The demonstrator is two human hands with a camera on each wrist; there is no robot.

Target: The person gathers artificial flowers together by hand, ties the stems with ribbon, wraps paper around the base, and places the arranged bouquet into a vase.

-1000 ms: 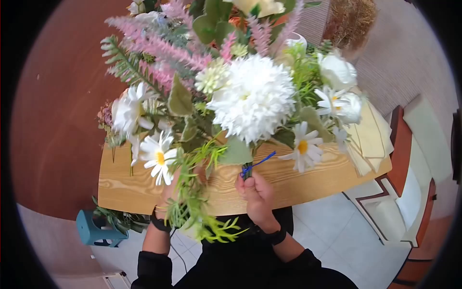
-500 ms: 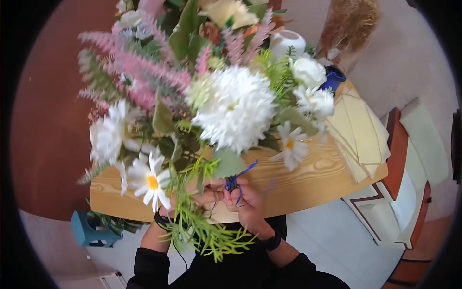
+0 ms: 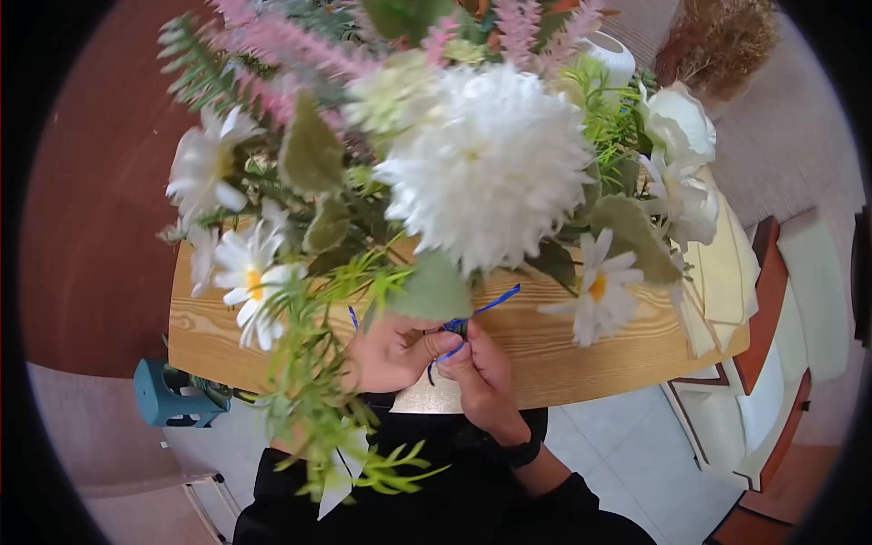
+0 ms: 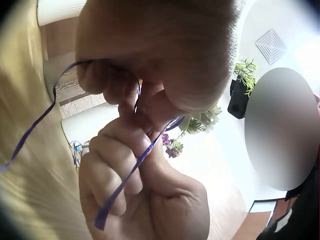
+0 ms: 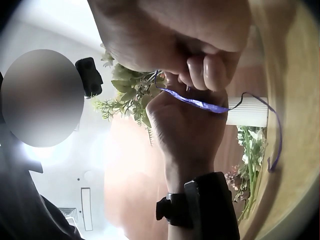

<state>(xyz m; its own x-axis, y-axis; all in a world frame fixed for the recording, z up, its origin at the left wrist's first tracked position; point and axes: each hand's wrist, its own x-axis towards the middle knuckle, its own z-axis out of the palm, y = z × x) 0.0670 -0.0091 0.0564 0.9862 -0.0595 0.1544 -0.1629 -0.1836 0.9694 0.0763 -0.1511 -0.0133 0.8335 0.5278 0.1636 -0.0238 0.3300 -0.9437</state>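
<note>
A large bouquet with a white chrysanthemum, daisies and pink sprays fills the upper middle of the head view. Both hands meet at its stems, below a pale green leaf. A blue ribbon is around the stems, its loose ends sticking out. The left hand pinches at the ribbon with thumb and curled fingers; the right hand grips the bound stems beside it. In the left wrist view a ribbon end hangs across the right hand's fingers. The stems within the grip are mostly hidden.
The wooden table lies beneath the bouquet. Cream wrapping sheets rest at its right end, a white vase behind the flowers. A teal stool stands at lower left, a pale sofa at right.
The bouquet swung left, then back right and nearer the camera. The left hand, low behind the greenery a second ago, has come up to the ribbon beside the right hand.
</note>
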